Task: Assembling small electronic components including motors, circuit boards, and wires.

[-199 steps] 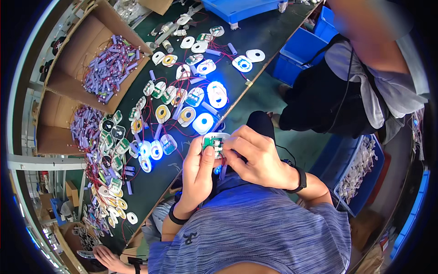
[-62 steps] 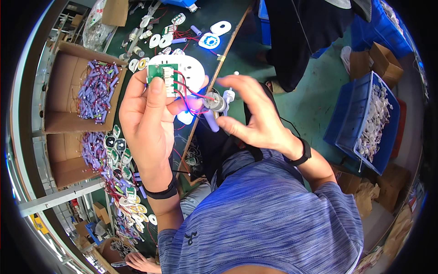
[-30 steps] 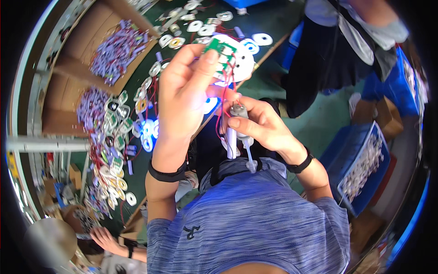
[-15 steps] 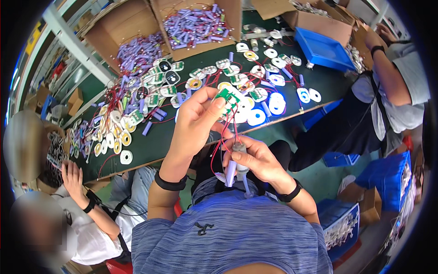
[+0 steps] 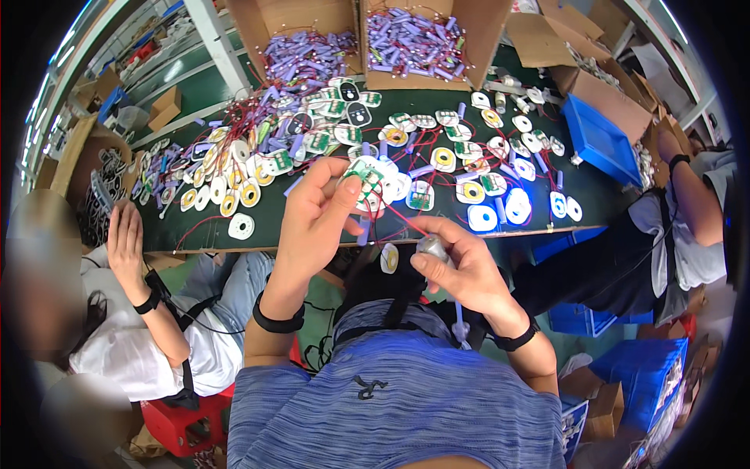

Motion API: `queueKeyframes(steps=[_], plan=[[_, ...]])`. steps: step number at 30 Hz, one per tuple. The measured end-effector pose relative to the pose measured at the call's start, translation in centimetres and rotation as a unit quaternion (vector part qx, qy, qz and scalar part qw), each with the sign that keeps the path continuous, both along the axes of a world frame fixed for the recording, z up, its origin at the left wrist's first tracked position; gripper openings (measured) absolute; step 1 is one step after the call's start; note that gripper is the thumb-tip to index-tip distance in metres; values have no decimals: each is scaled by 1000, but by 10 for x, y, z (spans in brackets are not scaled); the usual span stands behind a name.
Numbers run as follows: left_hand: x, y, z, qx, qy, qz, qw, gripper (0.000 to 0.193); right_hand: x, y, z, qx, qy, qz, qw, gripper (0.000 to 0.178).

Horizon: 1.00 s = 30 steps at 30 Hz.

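Note:
My left hand (image 5: 316, 223) pinches a white round-cornered disc with a green circuit board (image 5: 366, 173) between thumb and fingers, just above the table's near edge. Red and dark wires run from the board. Beneath those fingers shows a purple cylindrical battery (image 5: 364, 231). To the right, my right hand (image 5: 461, 270) is closed round a grey, short cylindrical part (image 5: 432, 248), with a pale stem (image 5: 459, 313) extending below it. A taut red wire (image 5: 406, 221) spans the gap between the two hands. Below the table edge shows a white disc with a yellow ring (image 5: 389, 258); its support is unclear.
A heap of white discs, boards and batteries (image 5: 242, 168) covers the left of the dark green table (image 5: 312, 234). Cardboard boxes (image 5: 492, 47) of purple batteries stand behind. Lit discs (image 5: 517, 205) and a blue tray (image 5: 601, 141) lie right. People sit on both sides.
My hands have moved apart, and the red wire between them has straightened. The purple battery, earlier beside my right hand, now shows beneath my left. The whole view has shifted.

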State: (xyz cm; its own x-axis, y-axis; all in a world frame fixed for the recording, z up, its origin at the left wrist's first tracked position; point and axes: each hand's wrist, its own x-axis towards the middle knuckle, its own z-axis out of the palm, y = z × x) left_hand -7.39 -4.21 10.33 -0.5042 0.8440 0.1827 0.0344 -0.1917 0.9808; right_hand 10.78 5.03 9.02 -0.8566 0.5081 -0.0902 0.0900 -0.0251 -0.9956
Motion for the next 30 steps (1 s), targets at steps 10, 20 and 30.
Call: queueKeyframes(steps=[10, 20, 30], plan=[[-4, -60, 12, -15, 104, 115, 988, 20, -40, -26, -7, -311, 48, 168, 934, 55], [-13, -86, -6, 25, 98, 150, 983, 16, -85, -46, -7, -249, -24, 245, 937, 28], [-15, -102, -4, 19, 2, 121, 992, 15, -86, -44, -3, -90, -35, 170, 981, 10]])
